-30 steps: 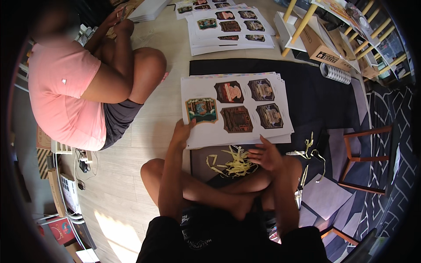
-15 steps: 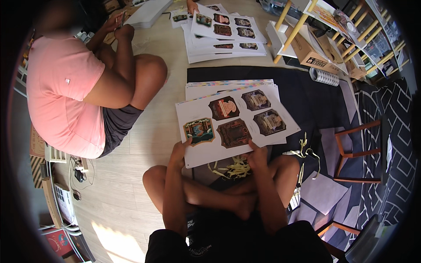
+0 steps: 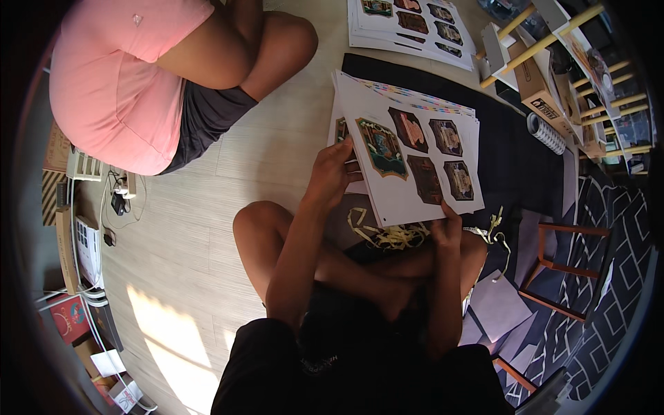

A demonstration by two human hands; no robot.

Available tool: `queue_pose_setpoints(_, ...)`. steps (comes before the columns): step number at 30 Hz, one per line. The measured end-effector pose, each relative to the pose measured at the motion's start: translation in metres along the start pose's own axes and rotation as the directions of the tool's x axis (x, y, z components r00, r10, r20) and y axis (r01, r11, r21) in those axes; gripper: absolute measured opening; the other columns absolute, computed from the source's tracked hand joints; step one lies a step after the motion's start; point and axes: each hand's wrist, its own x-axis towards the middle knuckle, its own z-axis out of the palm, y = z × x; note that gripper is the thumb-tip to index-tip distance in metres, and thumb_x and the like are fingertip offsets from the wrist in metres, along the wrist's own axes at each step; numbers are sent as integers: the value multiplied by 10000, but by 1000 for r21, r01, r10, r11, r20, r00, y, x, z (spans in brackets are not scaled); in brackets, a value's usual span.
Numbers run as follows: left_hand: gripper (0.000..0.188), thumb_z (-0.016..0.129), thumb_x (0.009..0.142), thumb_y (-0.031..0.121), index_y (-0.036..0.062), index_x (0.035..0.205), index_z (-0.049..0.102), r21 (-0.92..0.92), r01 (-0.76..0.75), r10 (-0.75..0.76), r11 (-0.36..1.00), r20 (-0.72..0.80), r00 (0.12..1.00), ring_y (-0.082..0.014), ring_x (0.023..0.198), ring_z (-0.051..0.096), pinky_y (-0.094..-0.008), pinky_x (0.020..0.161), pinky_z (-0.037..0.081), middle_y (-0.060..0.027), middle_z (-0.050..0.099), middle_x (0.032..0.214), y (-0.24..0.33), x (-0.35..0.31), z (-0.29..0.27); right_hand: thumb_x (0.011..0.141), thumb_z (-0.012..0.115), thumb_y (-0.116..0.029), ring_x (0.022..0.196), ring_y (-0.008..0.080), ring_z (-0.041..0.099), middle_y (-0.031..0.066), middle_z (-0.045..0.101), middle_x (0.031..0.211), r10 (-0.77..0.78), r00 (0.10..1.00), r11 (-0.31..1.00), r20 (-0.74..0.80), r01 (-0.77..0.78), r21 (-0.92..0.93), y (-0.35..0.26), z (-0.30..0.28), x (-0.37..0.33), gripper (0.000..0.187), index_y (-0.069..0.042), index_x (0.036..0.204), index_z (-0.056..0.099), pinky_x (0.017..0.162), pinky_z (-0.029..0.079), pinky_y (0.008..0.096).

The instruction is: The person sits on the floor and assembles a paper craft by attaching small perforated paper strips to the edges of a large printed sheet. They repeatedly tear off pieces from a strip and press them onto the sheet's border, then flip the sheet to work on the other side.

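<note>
A white printed sheet point(image 3: 384, 200) with several ornate badge-shaped labels in green, red and brown is held in front of me. My left hand point(image 3: 333, 171) grips its left edge, which is lifted and tilted. My right hand point(image 3: 448, 225) pinches the near edge by the lower right, with the thumb on top. Behind and under it lie more white sheets point(image 3: 472, 123) with coloured strips along their far edge. Thin pale-yellow strips point(image 3: 391, 237) lie in a tangle just below the sheet, between my crossed legs and the paper.
At the upper left a person in a pink shirt point(image 3: 128, 90) sits on the floor. Another stack of printed sheets point(image 3: 415, 43) lies at the far side. A dark mat point(image 3: 515, 166) runs along the right, near a white roll point(image 3: 545, 133), wooden-legged shelving point(image 3: 526, 62) and a brown wooden frame point(image 3: 557, 266).
My left hand has moved up the sheet's left edge, and that side now stands raised. My right hand stays at the near edge. The view has shifted, with the far stack partly cut off.
</note>
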Motion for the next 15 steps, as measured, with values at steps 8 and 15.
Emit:
queue_pose_setpoints(8,394,451,1068,280,-48,1266,547,-208,-140,132,968,-49,990,-260,1049,674,-421,931,556,-171,661,1175,-24,2,22,992,485,17,1097,349,675,247,600,1282,65,994,982,89,-80,170,9,-14,12,391,57,1380,454,906,644,447)
queue_pose_setpoints(15,381,453,1047,259,-48,1254,544,-331,-163,179,929,17,984,-266,1037,678,-416,943,557,-173,665,1152,-30,6,30,1020,455,-47,1151,375,641,265,572,1322,-16,998,986,57,6,164,22,0,7,390,93,1384,440,886,644,459)
